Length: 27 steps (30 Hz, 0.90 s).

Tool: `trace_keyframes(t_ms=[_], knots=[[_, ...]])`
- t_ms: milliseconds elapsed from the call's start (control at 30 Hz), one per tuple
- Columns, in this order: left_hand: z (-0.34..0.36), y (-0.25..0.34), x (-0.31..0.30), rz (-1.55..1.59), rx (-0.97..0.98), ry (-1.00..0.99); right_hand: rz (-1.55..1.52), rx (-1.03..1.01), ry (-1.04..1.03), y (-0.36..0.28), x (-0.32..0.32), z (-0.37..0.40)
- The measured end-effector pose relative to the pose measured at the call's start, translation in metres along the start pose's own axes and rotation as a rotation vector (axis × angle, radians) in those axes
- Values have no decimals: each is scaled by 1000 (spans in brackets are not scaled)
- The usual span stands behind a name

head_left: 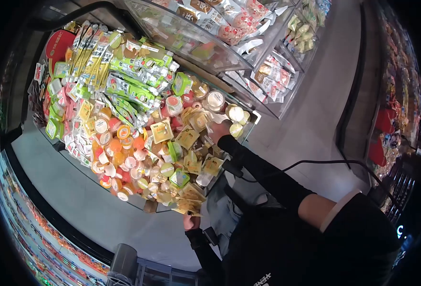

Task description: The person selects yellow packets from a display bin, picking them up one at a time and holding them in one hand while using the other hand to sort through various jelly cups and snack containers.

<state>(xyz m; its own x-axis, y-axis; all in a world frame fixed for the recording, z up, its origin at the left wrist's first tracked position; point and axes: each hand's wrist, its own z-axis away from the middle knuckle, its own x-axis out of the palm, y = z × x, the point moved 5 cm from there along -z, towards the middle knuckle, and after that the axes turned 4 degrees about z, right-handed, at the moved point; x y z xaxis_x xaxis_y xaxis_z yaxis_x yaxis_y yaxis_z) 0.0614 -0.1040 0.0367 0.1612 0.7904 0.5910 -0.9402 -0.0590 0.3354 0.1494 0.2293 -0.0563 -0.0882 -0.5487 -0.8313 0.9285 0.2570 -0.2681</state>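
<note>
My left hand (191, 221) is at the near edge of a display bin, its fingers closed on yellow square packets (189, 204) fanned above it. Across the pile, my right hand (219, 130) reaches in beside another yellow square packet (198, 121); its fingertips are smeared and partly hidden. Close by are a white-lidded cup (215, 100) and pale-lidded cups (235, 113). Between my hands lie more yellow packets (187, 137), green-trimmed cups (179, 178) and jelly cups in orange and red (119, 158).
Green spouted pouches (128, 88) and yellow pouches (90, 59) fill the bin's far side. Clear shelving (215, 50) with bagged snacks (234, 21) rises behind it. A black cable (310, 163) runs from my right wrist. Stocked shelves (53, 233) line the lower left.
</note>
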Motion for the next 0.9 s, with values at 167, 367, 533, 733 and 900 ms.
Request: trace_keyframes(t_ms=[167,367,533,733,900], knots=[[5,-6,12,54,45,-69,-539,67,-81,-5,-2,0],[31,-9,5,42,69,-15,-175,165,-230,-2,73,21],[46,-13,-5,27,93,0,-296,161,-267,7,93,11],[45,-17,-18,93,119,-8,-21,-43,35,-13,-16,43],[39,-21,-16,105,148,-26,219,-231,109,-4,-46,37]])
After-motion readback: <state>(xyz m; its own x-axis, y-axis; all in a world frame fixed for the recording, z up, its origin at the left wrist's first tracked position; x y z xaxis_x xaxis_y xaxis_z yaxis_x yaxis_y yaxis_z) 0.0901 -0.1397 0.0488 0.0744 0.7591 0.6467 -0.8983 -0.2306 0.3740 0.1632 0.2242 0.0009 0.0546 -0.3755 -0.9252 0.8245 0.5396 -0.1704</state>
